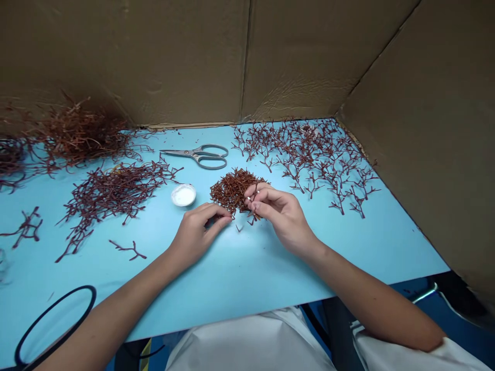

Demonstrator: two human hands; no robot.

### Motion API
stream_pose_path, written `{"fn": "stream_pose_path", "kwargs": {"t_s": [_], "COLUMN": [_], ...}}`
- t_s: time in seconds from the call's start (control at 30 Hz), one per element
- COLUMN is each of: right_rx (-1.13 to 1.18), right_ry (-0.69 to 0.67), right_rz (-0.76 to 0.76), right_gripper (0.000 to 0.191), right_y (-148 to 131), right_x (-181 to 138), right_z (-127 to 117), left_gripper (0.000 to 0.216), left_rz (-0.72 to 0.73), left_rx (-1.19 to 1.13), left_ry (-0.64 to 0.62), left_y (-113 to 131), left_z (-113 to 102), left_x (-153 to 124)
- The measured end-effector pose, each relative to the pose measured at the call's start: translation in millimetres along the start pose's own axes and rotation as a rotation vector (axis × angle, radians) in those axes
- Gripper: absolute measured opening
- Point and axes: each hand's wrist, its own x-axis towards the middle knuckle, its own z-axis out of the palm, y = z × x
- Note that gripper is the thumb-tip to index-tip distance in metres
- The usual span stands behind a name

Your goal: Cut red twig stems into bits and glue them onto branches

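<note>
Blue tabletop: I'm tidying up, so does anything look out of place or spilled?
A black cord loop at lower left looks odd: it lies on the blue table, away from the reddish-brown twigs. Small broken twig bits lie loose below the central twig pile.

Left hand (195, 233) curled, right hand (279, 216) pinching, forearms (127, 303) angled inward.

Right hand (284, 219) pinching red-brown twig (252, 207) at lower right of central twig pile (231, 190); left hand (195, 234) just below-left; steel scissors (201, 156) upper centre.
</note>
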Motion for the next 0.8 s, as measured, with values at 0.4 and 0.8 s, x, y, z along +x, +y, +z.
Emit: {"fn": "stream_pose_path", "kwargs": {"t_s": [0.4,0.8], "right_rx": [-0.012,0.061], "right_ry": [-0.104,-0.264], "right_rz": [0.064,0.116], "right_gripper": [0.027,0.027], "right_y": [1,5], "right_x": [-1,-9], "right_z": [1,8], "left_gripper": [0.012,0.009], "left_rz": [-0.352,-0.037], "left_rx": [-0.460,-0.306], "left_ry": [0.100,0.201], "left_y": [14,22], "left_z": [-1,-2], "left_x": [3,-7]}}
